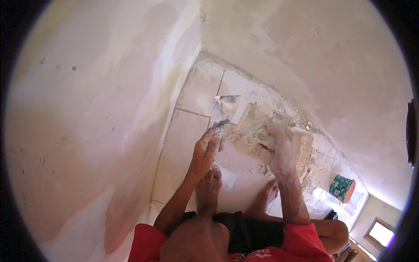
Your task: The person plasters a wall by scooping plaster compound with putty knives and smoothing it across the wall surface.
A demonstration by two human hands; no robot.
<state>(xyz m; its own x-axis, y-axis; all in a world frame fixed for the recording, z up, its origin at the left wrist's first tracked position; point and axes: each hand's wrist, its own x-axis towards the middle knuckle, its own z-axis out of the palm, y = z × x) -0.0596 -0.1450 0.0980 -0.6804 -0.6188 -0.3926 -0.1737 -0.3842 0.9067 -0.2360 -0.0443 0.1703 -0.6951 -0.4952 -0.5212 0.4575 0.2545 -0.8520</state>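
Note:
My left hand (205,150) grips the handle of a putty knife (223,110) whose metal blade, smeared with white filler, points up and away from me. My right hand (281,150) holds a wider flat trowel or board (257,124) coated with white plaster, just right of the knife blade. The two tools sit close together, nearly touching, above the tiled floor. My bare feet (209,187) stand below the hands.
White plastered walls (96,109) meet in a corner straight ahead. Dusty floor tiles (196,91) carry plaster debris along the wall base. A teal and orange bucket (341,188) lies on the floor at the right, near a doorway.

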